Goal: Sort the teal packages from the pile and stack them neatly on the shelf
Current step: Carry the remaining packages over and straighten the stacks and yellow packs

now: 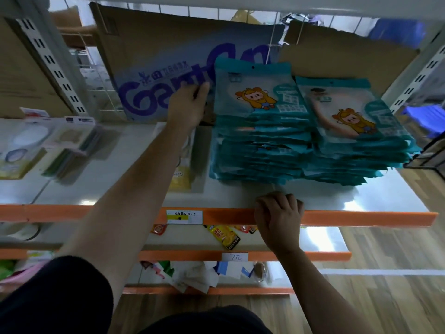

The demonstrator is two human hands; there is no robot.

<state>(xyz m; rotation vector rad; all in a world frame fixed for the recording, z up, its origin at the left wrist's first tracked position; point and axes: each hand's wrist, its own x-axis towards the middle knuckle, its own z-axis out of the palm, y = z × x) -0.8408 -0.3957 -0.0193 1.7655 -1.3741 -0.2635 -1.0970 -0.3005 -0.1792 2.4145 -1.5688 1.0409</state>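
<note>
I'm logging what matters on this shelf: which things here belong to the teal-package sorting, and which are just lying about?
Job: left teal stack, right teal stack, shelf, left hand beside the left stack.
Lying about: printed cardboard box, yellow packet, pale packets at left, snack sachets below.

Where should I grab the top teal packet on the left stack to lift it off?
Probably pinch its left edge, coming from the left. The top teal packet lies flat, the right stack crowds its other side, and the left hand sits beside that edge.
</note>
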